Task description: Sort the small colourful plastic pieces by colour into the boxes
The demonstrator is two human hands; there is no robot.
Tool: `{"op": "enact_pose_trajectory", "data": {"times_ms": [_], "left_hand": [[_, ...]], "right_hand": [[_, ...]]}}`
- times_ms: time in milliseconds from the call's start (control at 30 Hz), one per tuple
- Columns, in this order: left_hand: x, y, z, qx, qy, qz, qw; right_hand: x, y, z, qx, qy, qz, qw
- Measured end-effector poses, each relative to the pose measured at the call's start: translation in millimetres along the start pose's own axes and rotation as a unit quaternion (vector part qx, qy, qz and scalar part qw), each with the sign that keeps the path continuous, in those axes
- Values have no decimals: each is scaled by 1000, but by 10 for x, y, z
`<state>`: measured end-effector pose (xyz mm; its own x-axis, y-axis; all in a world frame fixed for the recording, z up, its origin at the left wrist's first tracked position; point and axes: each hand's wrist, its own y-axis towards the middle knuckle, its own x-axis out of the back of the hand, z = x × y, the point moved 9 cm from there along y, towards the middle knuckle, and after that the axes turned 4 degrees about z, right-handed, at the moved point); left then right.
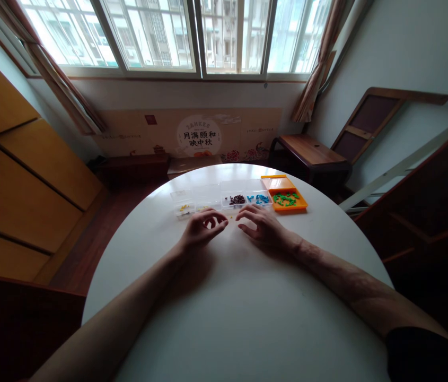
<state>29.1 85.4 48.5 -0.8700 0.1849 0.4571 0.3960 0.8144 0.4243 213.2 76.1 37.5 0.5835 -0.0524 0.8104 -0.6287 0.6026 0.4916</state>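
Both my hands rest near the middle of a round white table [247, 307]. My left hand [202, 229] has its fingers curled inward in a pinch; what it holds, if anything, is too small to name. My right hand [261, 225] lies palm down with its fingers spread apart, holding nothing. Just beyond the fingertips stands a row of small clear boxes: one with yellow pieces [184, 208], one with dark brown pieces [237, 200], one with blue pieces [258, 199]. An orange box [287, 200] with green pieces ends the row on the right.
A dark wooden chair [311, 154] stands beyond the table at the right. Wooden cabinets [20, 180] line the left wall. A printed cardboard panel [200, 135] leans under the window. A slanted wooden frame [370, 122] leans on the right wall.
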Motion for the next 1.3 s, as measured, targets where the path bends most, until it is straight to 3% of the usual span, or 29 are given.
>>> {"op": "enact_pose_trajectory", "data": {"times_ms": [333,533,867,1100,1300], "left_hand": [[617,-24,116,25,176,-145,973],[742,-31,183,54,259,-171,949],[767,-34,306,79,299,-172,935],[707,-34,172,48,286,-165,943],[272,-38,-39,-65,296,-33,952]], "right_hand": [[-61,-9,20,6,0,29,1000],[-78,-17,-12,0,1,36,999],[-67,-14,2,4,6,42,999],[-61,-5,-12,-7,-7,43,999],[-113,-12,-52,-10,-24,59,998]]}}
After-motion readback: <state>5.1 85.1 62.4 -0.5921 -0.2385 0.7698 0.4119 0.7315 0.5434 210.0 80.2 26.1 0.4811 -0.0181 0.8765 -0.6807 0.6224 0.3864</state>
